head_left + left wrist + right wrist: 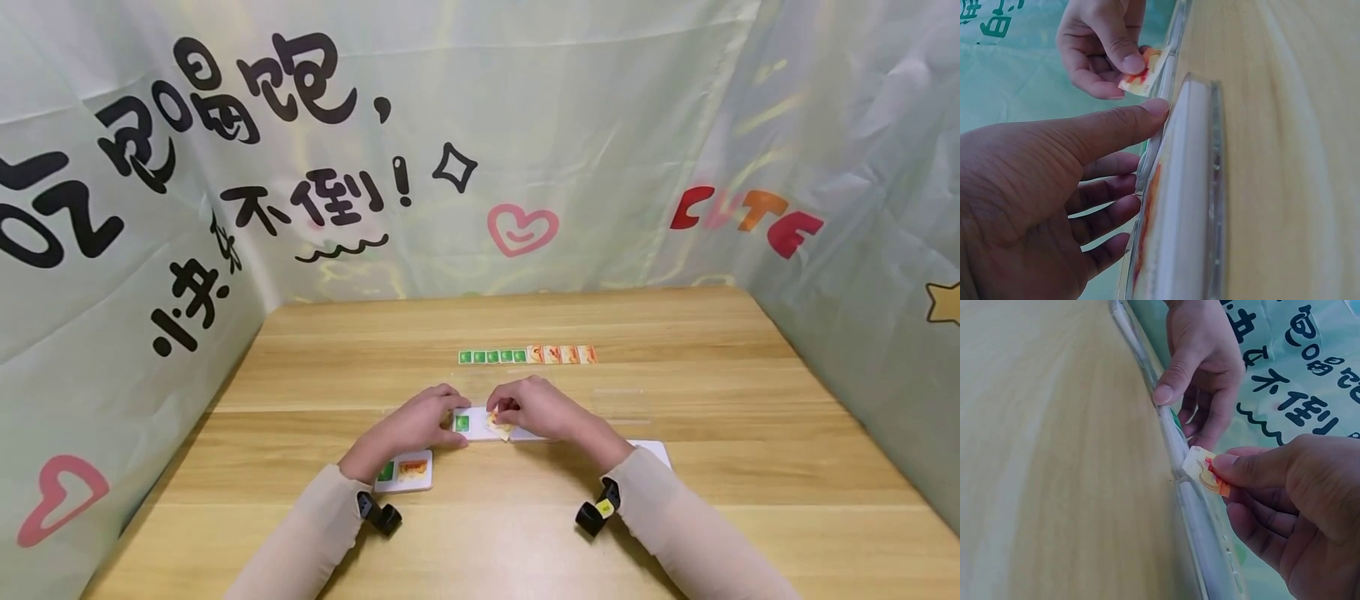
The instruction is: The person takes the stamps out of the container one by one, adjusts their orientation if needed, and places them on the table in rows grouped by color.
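A long white board (479, 423) with a small green picture card (462, 423) at its left end lies in front of the person. My left hand (423, 421) holds the board's left part, thumb at the near edge and fingers at the far edge. Over the board's middle, my right hand (536, 408) pinches a small cream-and-orange picture card (1200, 469) between thumb and fingers. That card is tilted, one corner close to the board in the right wrist view. The right hand and wrist cover the board's right part in the head view.
Nearer and to the left lies a second white board (405, 486) with green and orange pictures. A further white board (651, 452) shows partly behind the right forearm. Farther back runs a row of green cards (492, 357) and orange cards (561, 355). Printed cloth (600, 150) surrounds the wooden table (480, 533).
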Motion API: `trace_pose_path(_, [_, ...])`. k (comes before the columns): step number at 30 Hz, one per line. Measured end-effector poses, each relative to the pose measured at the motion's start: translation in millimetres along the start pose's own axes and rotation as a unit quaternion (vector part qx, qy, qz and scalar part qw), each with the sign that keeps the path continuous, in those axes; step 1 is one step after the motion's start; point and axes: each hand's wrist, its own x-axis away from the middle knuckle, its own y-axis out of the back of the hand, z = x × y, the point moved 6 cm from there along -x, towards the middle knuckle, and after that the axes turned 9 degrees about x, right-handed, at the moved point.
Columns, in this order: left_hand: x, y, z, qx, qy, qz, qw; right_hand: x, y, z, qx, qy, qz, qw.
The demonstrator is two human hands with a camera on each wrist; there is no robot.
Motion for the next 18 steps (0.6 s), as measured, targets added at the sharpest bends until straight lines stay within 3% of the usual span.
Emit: trace_pose_path(18, [-0.7, -1.7, 2.0, -0.005, 0.001, 0.001, 1.0, 4, 21, -11, -0.028, -0.028, -0.038, 0.999])
